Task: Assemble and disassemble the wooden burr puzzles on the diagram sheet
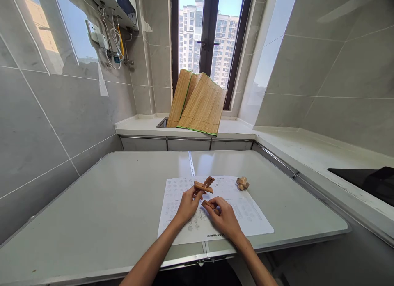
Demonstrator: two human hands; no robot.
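Observation:
My left hand [189,203] is closed on some brown wooden puzzle pieces [203,187], which cross each other at an angle above the paper. One of these flat pieces has a hole or slot in it. Just to the right and nearer to me, my right hand [224,215] pinches another wooden puzzle piece [206,203]; the fingers cover much of it. Beneath both hands lies a white instruction sheet [249,220] printed with small diagrams. A lighter, assembled wooden burr puzzle [242,183] rests at the sheet's upper right edge.
The pale folding table [101,220] has a metal seam down its middle. Behind it runs a white counter [138,125] with a folded bamboo mat [203,103] leaning against the window. A black object [369,181] sits on the right counter. A water heater [118,7] hangs at upper left.

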